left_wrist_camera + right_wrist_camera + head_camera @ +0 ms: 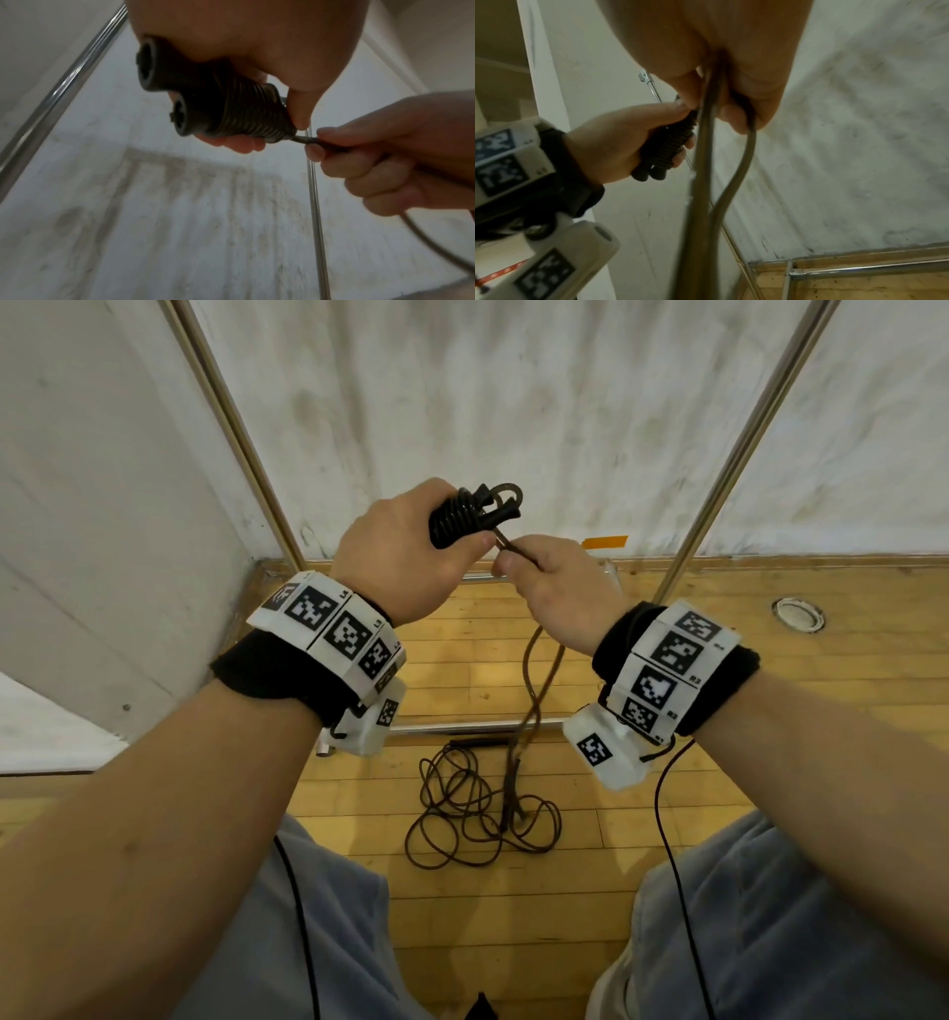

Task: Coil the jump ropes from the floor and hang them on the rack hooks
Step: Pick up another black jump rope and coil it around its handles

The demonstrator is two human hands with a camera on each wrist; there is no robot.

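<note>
In the middle of the frame the left hand (395, 552) is gripping the two handles (164, 85) while the right hand (554, 588) is pinching the jump rope (529, 670), winding it around them; next, probably more winding, because rope is lying on the floor (719, 711).

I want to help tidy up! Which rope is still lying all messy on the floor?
The loose rope tangled on the wooden floor below the hands. The other rope is wound around its handles in the left hand.

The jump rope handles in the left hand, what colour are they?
Black handles, gripped by the left hand; clearest in the left wrist view.
</note>
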